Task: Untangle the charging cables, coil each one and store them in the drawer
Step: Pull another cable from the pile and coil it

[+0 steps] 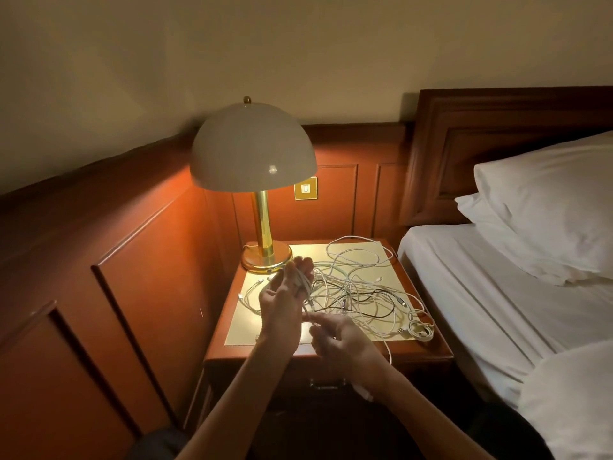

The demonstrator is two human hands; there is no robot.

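A tangle of white and black charging cables (358,290) sprawls over the pale top of the wooden nightstand (232,330). My left hand (285,300) is raised above the nightstand's left half, palm up, with loops of a white cable (306,281) wound around its fingers. My right hand (338,340) sits just below and to the right, pinching the same cable's loose run near the front edge. One small coiled white cable (420,330) lies at the front right corner. The drawer handle (326,383) shows under the top, partly hidden by my right wrist; the drawer looks closed.
A brass lamp (263,240) with a white dome shade stands lit at the nightstand's back left corner. A bed with white sheets (491,293) and pillows (547,207) borders the right side. Wood-panelled wall closes the left and back, with a wall switch (306,190).
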